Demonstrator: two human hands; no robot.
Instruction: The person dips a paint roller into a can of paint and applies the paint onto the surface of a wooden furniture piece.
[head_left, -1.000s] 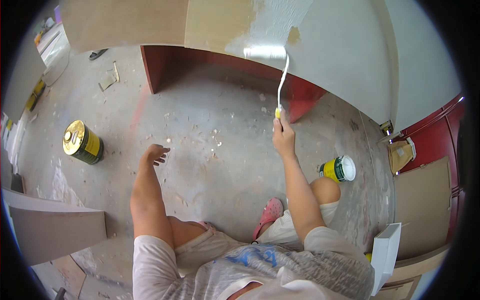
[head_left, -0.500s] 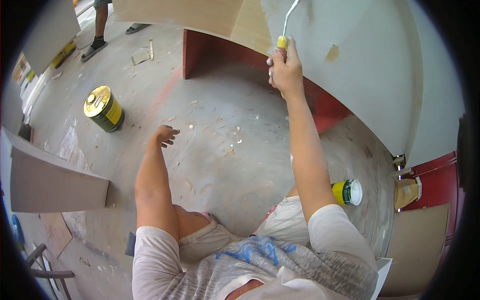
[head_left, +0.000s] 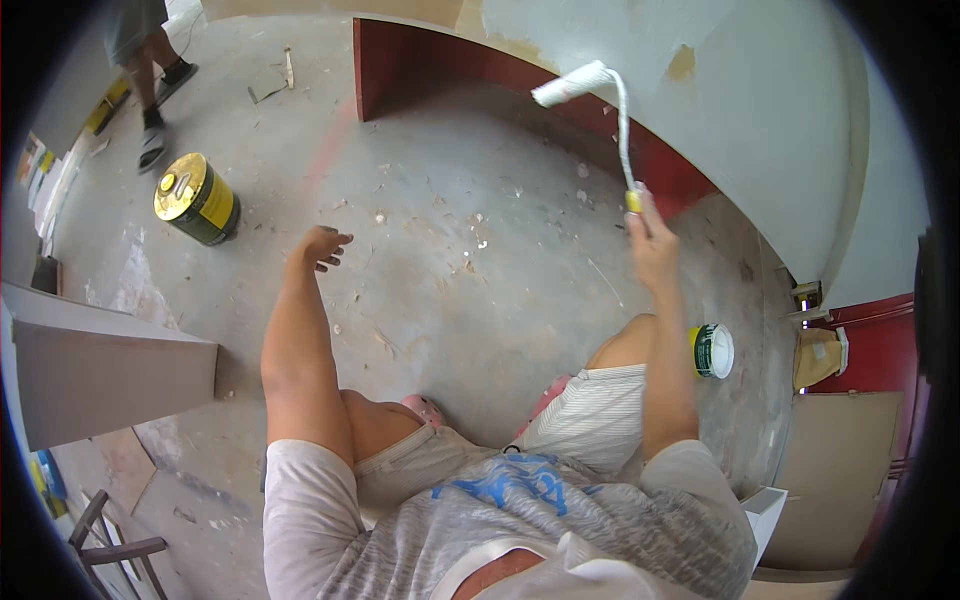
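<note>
My right hand (head_left: 654, 240) is closed around the handle of a paint roller (head_left: 572, 84). Its white sleeve sits at the end of a bent metal arm, in front of the lower edge of a large pale panel (head_left: 770, 120). Grey-white coating covers most of that panel, with a bare tan patch on it. Out over the floor, my left hand (head_left: 326, 247) hangs with its fingers loosely apart and nothing in them. Beside my right forearm stands a small yellow and green bucket (head_left: 712, 352) with white inside.
A yellow and dark green can (head_left: 198, 200) stands at the left. Red boarding (head_left: 440, 75) runs beneath the pale panel. A grey box-like piece (head_left: 120, 375) juts in at the left, near a dark chair frame (head_left: 115, 550). Another person's legs (head_left: 145, 80) show at the upper left.
My right hand has come down and to the right with the paint roller, whose sleeve is now in view. My left hand has barely shifted. The other person's feet have moved.
</note>
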